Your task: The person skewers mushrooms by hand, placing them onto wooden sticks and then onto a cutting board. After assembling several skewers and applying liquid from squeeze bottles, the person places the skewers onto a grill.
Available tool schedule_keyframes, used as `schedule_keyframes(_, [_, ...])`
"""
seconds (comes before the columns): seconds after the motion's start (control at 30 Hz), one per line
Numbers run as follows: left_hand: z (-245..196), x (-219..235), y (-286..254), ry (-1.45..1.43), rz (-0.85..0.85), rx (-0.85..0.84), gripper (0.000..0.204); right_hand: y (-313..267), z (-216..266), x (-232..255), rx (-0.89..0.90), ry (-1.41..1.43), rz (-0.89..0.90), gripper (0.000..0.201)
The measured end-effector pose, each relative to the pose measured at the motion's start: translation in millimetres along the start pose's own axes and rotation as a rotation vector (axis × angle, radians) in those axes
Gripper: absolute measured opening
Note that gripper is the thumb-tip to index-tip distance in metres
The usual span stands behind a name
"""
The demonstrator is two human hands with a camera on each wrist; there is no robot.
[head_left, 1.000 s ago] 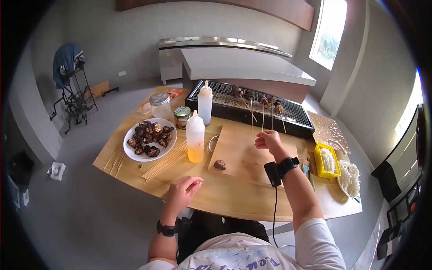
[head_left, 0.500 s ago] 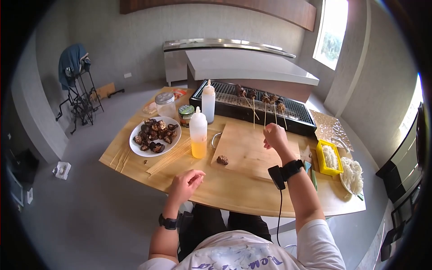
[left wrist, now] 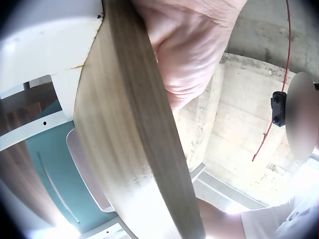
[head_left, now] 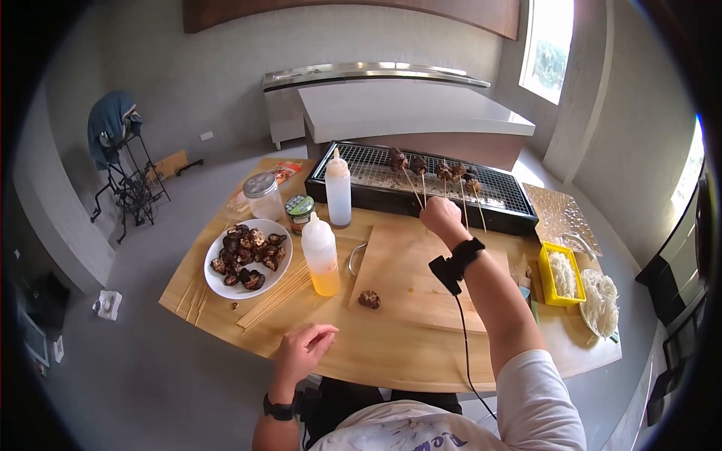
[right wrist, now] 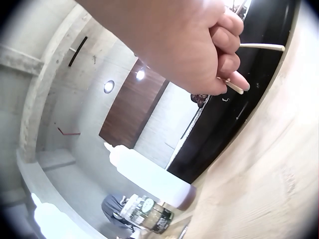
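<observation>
My right hand (head_left: pixel 442 218) is at the grill's front edge, fingers curled. In the right wrist view it pinches a thin wooden skewer (right wrist: pixel 235 87) between thumb and fingers, its end poking out below. Several skewers with dark brown mushrooms (head_left: pixel 420 165) lie across the grill (head_left: pixel 376 201), sticks toward me. Another stick (right wrist: pixel 264 47) stands out beside my knuckles. My left hand (head_left: pixel 302 352) lies at the table's near edge, fingers loosely bent, holding nothing. One loose mushroom (head_left: pixel 368 299) sits on the wooden cutting board (head_left: pixel 410 263).
Left of the board stand two squeeze bottles (head_left: pixel 320 252), two jars (head_left: pixel 299 210), a white plate (head_left: pixel 216 283) of mushrooms and loose bamboo sticks (head_left: pixel 274 301). On the right are a yellow basket (head_left: pixel 562 298) and a plate of white stringy food (head_left: pixel 599 304).
My right hand has moved forward from over the board to the grill's front edge. The left hand stays near the table's edge. The head view has shifted slightly.
</observation>
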State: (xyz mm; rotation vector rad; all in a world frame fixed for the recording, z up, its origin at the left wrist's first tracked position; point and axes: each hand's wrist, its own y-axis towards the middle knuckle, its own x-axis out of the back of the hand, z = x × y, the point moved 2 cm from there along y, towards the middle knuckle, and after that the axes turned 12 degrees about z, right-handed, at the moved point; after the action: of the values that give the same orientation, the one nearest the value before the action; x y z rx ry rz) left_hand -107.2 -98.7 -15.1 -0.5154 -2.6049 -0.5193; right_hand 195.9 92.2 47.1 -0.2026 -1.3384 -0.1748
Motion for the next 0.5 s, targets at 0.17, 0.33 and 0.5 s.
schedule_keyframes(0.17, [-3,0,1,0.003,0.004,-0.01,0.009,14,-11,-12,0.177,0.807,0.476,0.016])
schedule_keyframes(0.33, [-4,1,2,0.063,0.003,-0.042,0.009,-2,-4,-18,0.149,1.033,0.512,0.019])
schedule_keyframes(0.5, [-2,1,1,0.058,-0.005,-0.054,0.01,-3,-10,-3,0.069,0.912,0.318,0.015])
